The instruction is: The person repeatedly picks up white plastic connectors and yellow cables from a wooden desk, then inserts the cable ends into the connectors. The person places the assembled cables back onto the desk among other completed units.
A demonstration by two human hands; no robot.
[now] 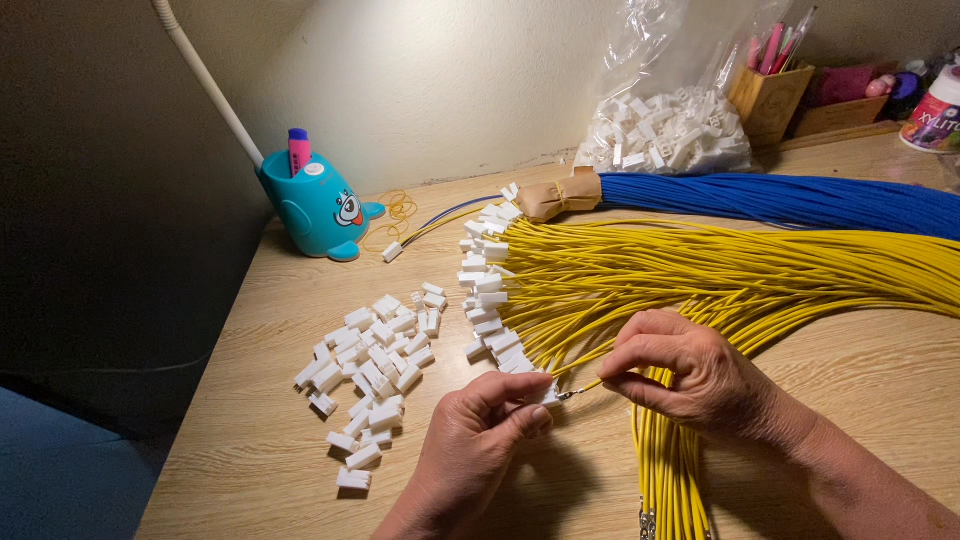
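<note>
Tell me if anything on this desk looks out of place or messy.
Nothing looks damaged or spilled. The loose white connectors lie scattered in a rough pile on the table, left of the yellow wires. One capped wire lies apart beside the teal holder.

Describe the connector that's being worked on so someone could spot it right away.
Start at the fan of yellow wires on the wooden table. Below it, the left hand pinches one white connector; unlike the loose pile, it meets a wire tip held by the right hand.

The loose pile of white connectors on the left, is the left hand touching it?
Apart. The head view shows bare table between the left hand and the loose white connectors.
</note>
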